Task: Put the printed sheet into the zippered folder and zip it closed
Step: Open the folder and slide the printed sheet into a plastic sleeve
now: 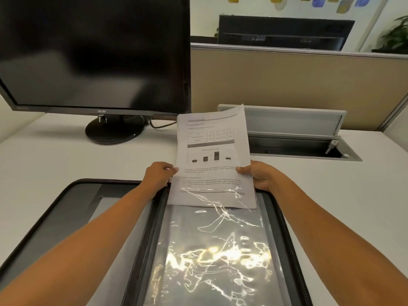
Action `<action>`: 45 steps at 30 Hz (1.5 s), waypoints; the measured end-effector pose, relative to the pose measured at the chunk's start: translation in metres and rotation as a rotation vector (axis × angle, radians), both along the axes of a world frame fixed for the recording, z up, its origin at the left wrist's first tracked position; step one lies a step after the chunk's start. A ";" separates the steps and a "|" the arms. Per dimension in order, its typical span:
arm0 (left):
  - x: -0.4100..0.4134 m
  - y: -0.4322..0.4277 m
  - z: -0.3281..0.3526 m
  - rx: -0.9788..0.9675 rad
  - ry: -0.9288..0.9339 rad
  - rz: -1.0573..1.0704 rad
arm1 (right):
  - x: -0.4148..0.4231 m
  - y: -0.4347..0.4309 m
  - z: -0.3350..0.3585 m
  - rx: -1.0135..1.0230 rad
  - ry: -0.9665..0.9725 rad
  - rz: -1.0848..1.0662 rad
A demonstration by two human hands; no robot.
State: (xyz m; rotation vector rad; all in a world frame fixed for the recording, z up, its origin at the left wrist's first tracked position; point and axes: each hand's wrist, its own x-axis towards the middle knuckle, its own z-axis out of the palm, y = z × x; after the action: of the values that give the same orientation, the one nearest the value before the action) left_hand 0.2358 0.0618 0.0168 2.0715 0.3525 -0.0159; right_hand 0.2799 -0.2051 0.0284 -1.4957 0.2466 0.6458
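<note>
Plastic sleeve (209, 250) in zippered folder (66, 208) holds only sheet (212, 151) bottom. Left hand (159, 175), right hand (260, 176) pinch sides; skewed push risks buckling.

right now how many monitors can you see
2: an Acer monitor on the desk at left, screen dark, and a second monitor beyond the partition, back toward us. Others may be hidden behind it.

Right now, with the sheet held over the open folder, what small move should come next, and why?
Probably slide the printed sheet deeper into the clear sleeve of the zippered folder. Only its bottom strip lies under the plastic; most of it sticks out beyond the sleeve's opening. The left hand and right hand pinch its side edges, well placed to feed it in.
</note>
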 end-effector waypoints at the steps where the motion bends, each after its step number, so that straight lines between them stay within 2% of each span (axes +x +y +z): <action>1: 0.002 -0.002 0.001 -0.010 0.016 0.019 | 0.000 -0.001 0.000 -0.006 -0.004 0.015; 7: 0.003 -0.005 0.008 -0.173 0.097 0.073 | -0.003 -0.010 -0.003 -0.015 -0.015 0.080; 16: 0.007 -0.004 0.016 -0.151 0.260 -0.089 | -0.004 0.004 -0.007 -0.001 -0.066 -0.024; 18: 0.010 -0.003 0.016 -0.220 0.286 -0.082 | -0.002 0.004 -0.009 -0.005 -0.110 -0.061; 22: 0.015 -0.007 0.016 -0.498 0.268 0.035 | -0.001 -0.002 -0.011 0.142 -0.168 -0.004; 25: 0.020 -0.013 0.019 -0.586 0.238 0.084 | -0.001 -0.006 -0.009 0.119 -0.155 -0.016; 29: 0.022 -0.025 0.023 -0.591 0.230 0.082 | 0.001 -0.002 -0.009 0.078 -0.121 -0.066; 35: 0.023 -0.034 0.020 -0.562 0.252 0.060 | 0.003 0.010 -0.014 0.018 -0.169 -0.159; 40: 0.025 -0.030 0.014 -0.558 0.274 0.117 | 0.007 0.006 -0.017 -0.001 -0.174 -0.256; 45: 0.028 -0.024 0.014 -0.567 0.347 0.057 | 0.008 0.000 -0.018 -0.041 -0.208 -0.165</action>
State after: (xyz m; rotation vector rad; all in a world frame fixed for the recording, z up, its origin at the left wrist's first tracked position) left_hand 0.2640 0.0375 0.0308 1.4911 0.5473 -0.3999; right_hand 0.2883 -0.2053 0.0107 -1.5511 0.2210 0.3520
